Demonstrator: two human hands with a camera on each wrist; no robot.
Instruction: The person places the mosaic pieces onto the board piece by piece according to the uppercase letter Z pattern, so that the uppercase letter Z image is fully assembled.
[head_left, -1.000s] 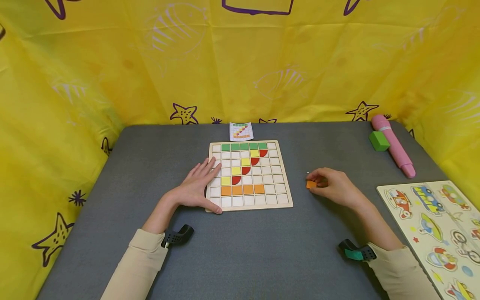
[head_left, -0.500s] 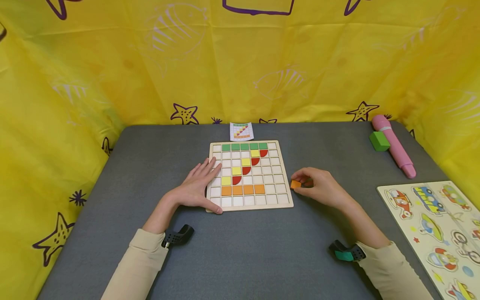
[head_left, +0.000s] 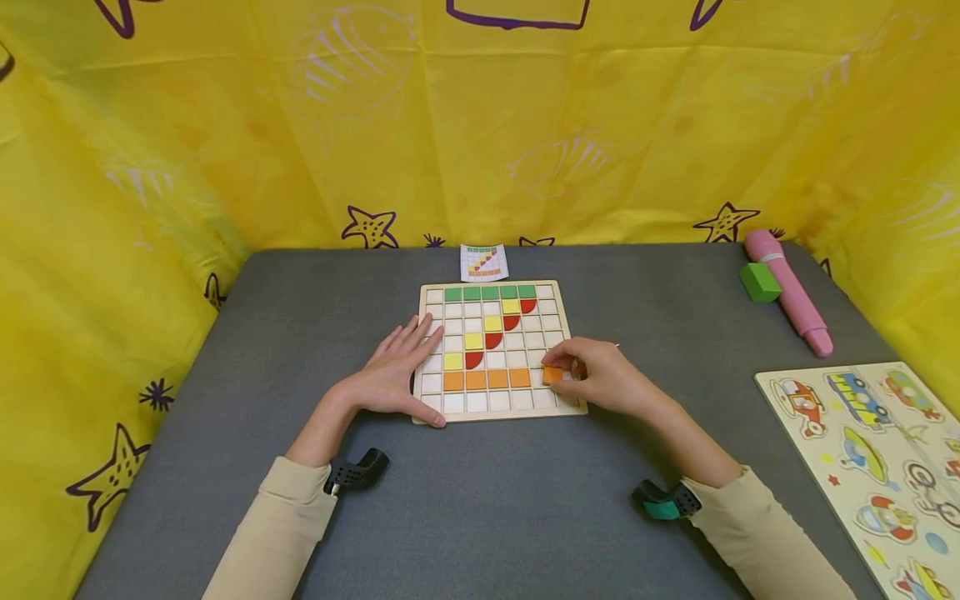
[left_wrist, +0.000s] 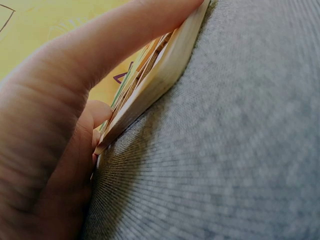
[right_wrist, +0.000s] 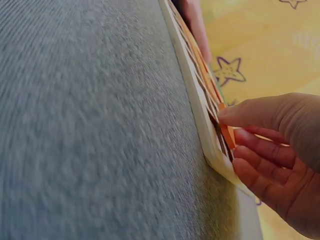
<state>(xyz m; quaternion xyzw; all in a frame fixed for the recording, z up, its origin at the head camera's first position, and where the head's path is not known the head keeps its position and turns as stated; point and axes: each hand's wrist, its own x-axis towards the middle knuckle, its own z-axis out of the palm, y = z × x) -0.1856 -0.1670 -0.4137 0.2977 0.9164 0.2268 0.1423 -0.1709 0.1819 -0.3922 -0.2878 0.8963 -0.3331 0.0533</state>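
Note:
A wooden grid board [head_left: 497, 402] lies on the grey table, with green squares along its top row, a diagonal of yellow squares and red quarter-circles, and several orange squares in a lower row. My left hand [head_left: 390, 375] rests spread over the board's left edge, fingers on the top and thumb at the near corner. With thumb and fingertips my right hand [head_left: 603, 373] pinches an orange square tile [head_left: 552, 376] over the lower right of the board, just right of the orange row. In the right wrist view the tile [right_wrist: 227, 134] is tilted at the board's surface.
A small pattern card [head_left: 483, 263] lies behind the board. On the right are a green block [head_left: 760, 282], a pink microphone-like stick [head_left: 789, 293] and a wooden picture puzzle [head_left: 855, 417]. Yellow cloth [head_left: 465, 125] surrounds the table at the back and sides.
My right hand has carried the orange tile leftward from the table beside the board to over its lower right cells. The left hand has stayed where it was.

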